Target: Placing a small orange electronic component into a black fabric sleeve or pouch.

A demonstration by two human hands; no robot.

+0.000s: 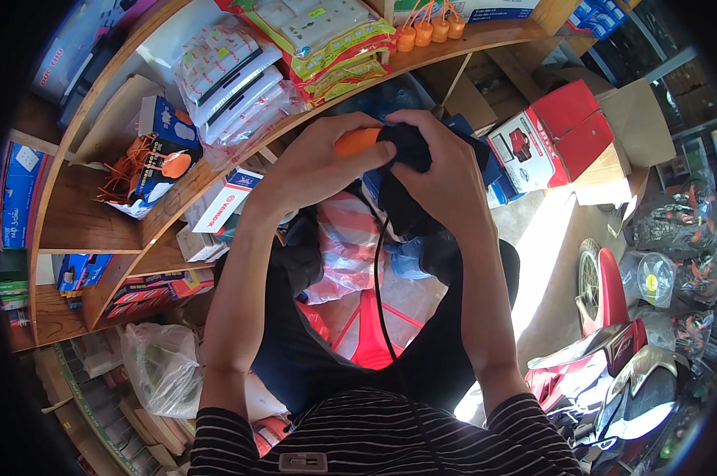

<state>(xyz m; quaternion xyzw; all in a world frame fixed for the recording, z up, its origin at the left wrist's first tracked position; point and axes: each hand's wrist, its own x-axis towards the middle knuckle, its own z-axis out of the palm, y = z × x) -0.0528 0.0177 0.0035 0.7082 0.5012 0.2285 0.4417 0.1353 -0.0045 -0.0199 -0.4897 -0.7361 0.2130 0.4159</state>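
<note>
Both of my hands are raised together in front of the shelves, fingers curved round an orange and black rounded object. My left hand (315,159) is closed on its orange part (357,142), thumb pointing toward the black side. Around the black part (411,147) wraps my right hand (445,170), its thumb and fingers bent. The kind of object cannot be made out, nor whether the two parts are joined. Below the hands a thin black cable (383,297) runs down past my lap to my striped shirt.
Wooden shelves (92,230) hold plastic-wrapped switch panels (223,71), packaged socket boards (319,32) and orange corded pieces (430,30). A red and white box (545,143) stands right. Between my legs are a striped plastic bag (346,246) and red stool (370,337). A motorbike (604,317) is at right.
</note>
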